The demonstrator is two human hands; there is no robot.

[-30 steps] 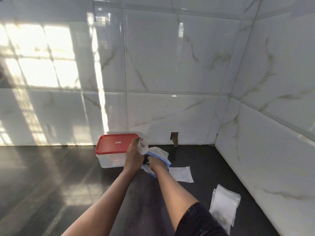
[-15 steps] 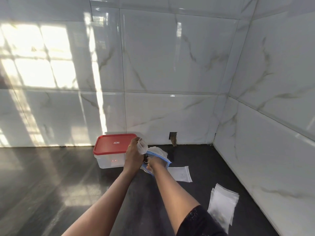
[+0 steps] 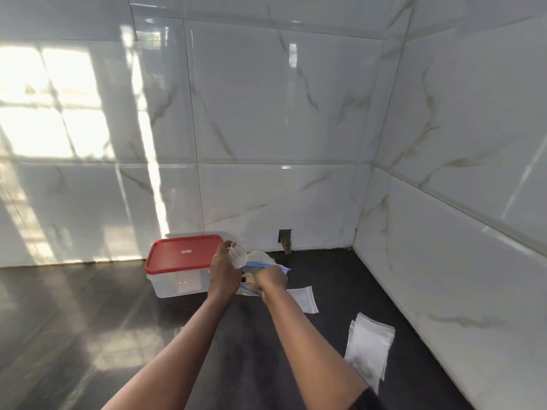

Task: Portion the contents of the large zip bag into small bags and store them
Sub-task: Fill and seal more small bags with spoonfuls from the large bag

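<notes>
Blue-zipped big bag (image 3: 262, 259) lies by the worktop's (image 3: 88, 321) back edge, just right of the red-lidded box (image 3: 183, 253). Right hand (image 3: 270, 279) is on its mouth, fingers curled under; can't tell what they hold. Left hand (image 3: 225, 272) grips the small bag (image 3: 238, 255), just beside on the left and slightly higher. Likely a short right-to-left transfer by the right hand. Spare bags (image 3: 370, 347) lie near the right edge.

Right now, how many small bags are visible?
3 at least: one small bag in the left hand, one flat bag beside the large zip bag, a stack by the right wall hiding more.
</notes>
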